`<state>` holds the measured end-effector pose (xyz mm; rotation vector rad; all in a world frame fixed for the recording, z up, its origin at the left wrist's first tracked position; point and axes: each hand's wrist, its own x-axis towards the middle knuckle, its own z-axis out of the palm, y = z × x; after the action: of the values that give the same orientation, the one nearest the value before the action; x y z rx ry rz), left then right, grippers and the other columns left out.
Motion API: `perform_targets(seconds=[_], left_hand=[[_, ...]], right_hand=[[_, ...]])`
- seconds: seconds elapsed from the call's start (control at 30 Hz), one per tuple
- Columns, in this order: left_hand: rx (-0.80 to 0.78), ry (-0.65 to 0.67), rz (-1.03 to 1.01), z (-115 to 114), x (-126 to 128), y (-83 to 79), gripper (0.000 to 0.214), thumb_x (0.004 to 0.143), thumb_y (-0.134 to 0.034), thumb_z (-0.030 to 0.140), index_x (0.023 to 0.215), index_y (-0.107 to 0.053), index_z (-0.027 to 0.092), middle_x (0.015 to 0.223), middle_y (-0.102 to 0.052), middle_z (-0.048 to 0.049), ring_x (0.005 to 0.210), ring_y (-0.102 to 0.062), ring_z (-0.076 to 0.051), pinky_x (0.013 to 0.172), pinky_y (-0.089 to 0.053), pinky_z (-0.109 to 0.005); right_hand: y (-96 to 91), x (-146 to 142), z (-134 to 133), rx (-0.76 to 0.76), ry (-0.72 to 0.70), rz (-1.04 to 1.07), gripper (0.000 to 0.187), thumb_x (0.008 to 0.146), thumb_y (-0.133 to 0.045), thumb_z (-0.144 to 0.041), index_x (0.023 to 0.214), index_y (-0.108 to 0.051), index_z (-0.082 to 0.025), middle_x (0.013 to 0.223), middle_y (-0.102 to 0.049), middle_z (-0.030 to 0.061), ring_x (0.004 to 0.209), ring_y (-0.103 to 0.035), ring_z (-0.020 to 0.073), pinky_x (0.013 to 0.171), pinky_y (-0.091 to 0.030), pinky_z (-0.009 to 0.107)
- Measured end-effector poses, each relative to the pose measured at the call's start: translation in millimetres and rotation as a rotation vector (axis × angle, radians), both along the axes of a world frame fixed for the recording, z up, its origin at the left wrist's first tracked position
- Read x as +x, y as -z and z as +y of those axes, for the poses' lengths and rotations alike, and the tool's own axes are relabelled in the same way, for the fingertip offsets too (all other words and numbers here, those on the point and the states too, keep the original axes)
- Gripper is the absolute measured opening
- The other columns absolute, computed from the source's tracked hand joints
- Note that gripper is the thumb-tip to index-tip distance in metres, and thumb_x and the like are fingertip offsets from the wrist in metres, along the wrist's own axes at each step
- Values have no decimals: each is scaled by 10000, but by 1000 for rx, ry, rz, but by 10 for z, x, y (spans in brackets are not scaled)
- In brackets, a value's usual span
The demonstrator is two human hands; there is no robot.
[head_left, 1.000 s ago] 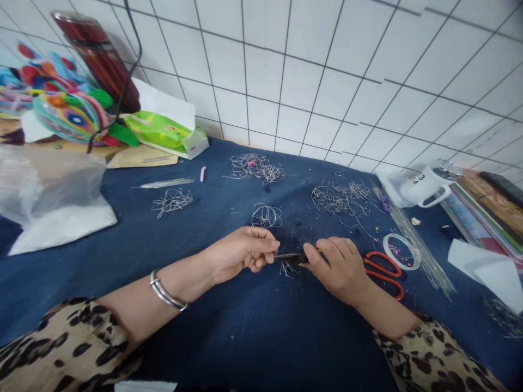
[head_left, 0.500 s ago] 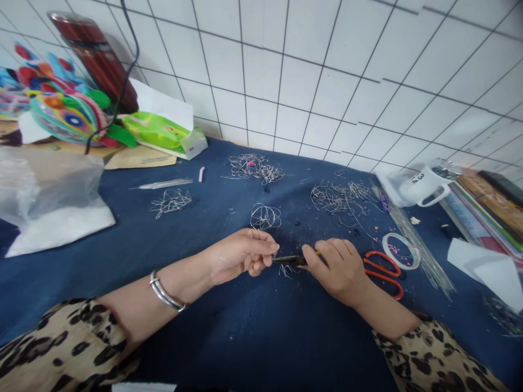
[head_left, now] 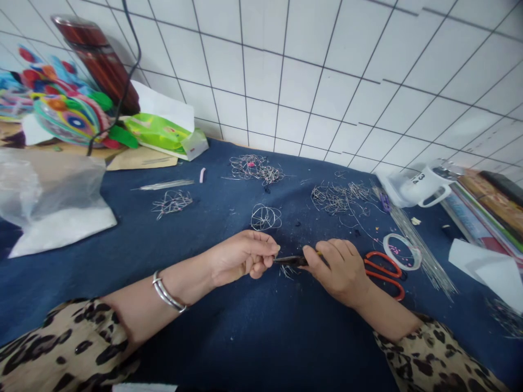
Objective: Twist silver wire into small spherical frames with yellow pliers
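Observation:
My left hand (head_left: pixel 247 254), with a silver bangle on its wrist, is closed with thumb and fingertips pinched on a thin piece of wire (head_left: pixel 277 255), mostly hidden by the fingers. My right hand (head_left: pixel 339 269) is wrapped round a pair of pliers (head_left: pixel 292 261), whose dark, narrow jaws point left and meet the wire at my left fingertips. Below the jaws lie short silver wire bits (head_left: pixel 288 270). Just beyond my left hand sits a round coil of bent wire (head_left: pixel 265 217) on the dark blue cloth (head_left: pixel 245 337).
Orange-handled scissors (head_left: pixel 384 264), a round lid with pink beads (head_left: pixel 402 251) and long straight wires (head_left: pixel 425 245) lie right. Tangled wire heaps (head_left: pixel 255 169) (head_left: pixel 339 197) lie behind. A white mug (head_left: pixel 427 185) stands back right; a plastic bag (head_left: pixel 61 201) and red flask (head_left: pixel 98 60) are left.
Hardly anything differs. The whole view has shifted very slightly, while both hands, the wire and the pliers keep the same pose.

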<state>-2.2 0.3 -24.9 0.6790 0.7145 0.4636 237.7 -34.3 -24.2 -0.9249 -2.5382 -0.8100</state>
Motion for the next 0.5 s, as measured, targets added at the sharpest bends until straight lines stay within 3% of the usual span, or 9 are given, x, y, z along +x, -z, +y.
perform_targets(seconds=[0.5], left_hand=[[12, -4, 17, -12, -1, 25, 146, 753, -648, 211, 688, -554, 121, 555, -576, 10, 404, -486, -40, 403, -339, -145]], right_hand=[[9, -13, -3, -12, 14, 4, 245, 807, -570, -369, 967, -563, -183, 801, -558, 39, 715, -448, 162, 635, -312, 319]])
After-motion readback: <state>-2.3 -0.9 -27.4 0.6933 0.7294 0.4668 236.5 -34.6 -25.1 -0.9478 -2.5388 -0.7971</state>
